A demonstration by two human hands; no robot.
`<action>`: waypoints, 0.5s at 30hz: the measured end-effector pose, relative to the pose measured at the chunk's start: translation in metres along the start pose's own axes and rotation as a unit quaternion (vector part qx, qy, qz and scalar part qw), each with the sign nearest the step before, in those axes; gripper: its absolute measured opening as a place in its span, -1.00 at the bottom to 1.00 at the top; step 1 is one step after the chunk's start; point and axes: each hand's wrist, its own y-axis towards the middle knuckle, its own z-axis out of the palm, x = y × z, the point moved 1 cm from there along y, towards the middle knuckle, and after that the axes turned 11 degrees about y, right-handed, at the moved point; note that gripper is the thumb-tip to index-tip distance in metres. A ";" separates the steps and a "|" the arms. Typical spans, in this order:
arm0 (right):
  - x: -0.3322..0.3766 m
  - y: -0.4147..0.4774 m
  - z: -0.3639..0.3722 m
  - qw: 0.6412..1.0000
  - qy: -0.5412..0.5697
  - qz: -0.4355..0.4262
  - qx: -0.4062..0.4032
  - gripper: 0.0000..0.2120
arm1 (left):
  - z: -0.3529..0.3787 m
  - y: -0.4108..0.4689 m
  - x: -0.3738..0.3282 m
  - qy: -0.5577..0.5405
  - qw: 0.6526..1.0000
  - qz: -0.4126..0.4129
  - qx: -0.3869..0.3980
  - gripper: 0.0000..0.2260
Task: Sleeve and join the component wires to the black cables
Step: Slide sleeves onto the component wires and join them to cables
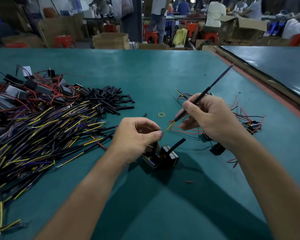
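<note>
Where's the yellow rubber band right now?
In the head view the yellow rubber band lies flat on the green table, just beyond the gap between the left hand and right hand, right of the black sleeve pile.

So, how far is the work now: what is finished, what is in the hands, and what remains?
Done, it seems: a few components with red wires lie to the right. In hand: the right hand holds a black cable, its yellow end pointing at the left hand, which pinches something above a component already carrying a sleeve. Left: the big piles of cables and sleeves.
</note>
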 end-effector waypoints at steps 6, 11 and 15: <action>-0.006 0.002 0.004 0.999 0.026 0.026 0.020 -0.86 | -0.001 -0.001 -0.001 -0.005 1.000 0.009 -0.009 -0.94; -0.011 0.003 0.004 0.999 -0.008 0.031 0.030 -0.86 | 0.000 -0.002 -0.002 0.024 0.999 0.027 0.003 -0.94; -0.011 0.003 0.003 0.997 0.027 0.050 0.044 -0.84 | 0.001 0.000 -0.002 0.043 0.999 0.028 0.008 -0.90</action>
